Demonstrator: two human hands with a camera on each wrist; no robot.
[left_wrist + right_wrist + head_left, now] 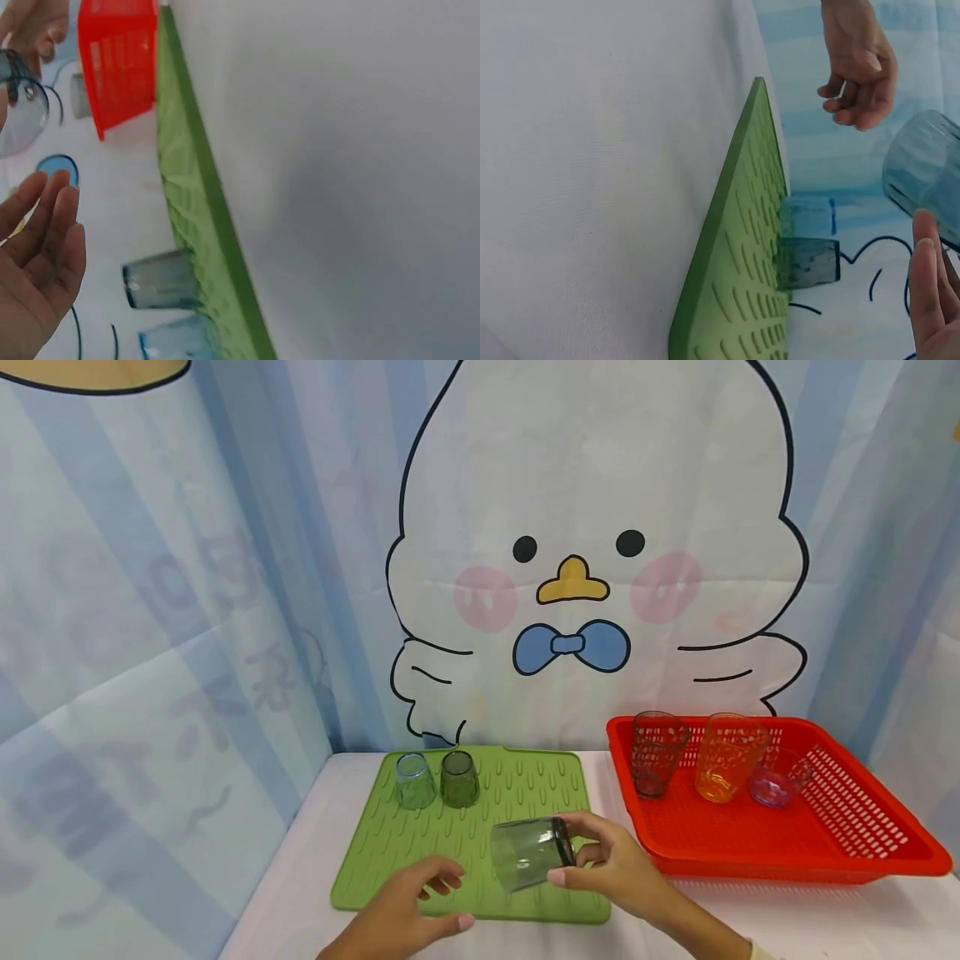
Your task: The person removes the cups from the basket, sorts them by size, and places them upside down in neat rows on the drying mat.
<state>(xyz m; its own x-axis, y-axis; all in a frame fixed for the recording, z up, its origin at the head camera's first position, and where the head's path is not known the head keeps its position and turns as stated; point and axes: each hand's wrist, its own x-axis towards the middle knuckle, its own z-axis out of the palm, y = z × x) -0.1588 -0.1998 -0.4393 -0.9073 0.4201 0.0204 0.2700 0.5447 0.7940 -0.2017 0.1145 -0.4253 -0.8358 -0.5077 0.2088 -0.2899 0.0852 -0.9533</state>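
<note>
Over the front of the green mat [420,893], my right hand [611,864] holds a grey-tinted drinking glass [525,853] by its thick base. The glass lies tilted on its side in the air, its mouth facing left toward my other hand. My left hand [412,906] hovers a little apart from the glass, fingers loosely bent and nothing in them; the left wrist view shows the same hand [37,277] with its palm bare. At the mat's back left, a bluish glass [415,781] and a dark grey glass [459,779] stand upside down, side by side.
On the right sits a red plastic basket [750,852] with perforated walls. Inside it are a dark reddish-looking glass [656,756], an orange glass [729,760] and a low purple-tinted glass [776,781]. A printed curtain [570,485] hangs behind the white table [300,893].
</note>
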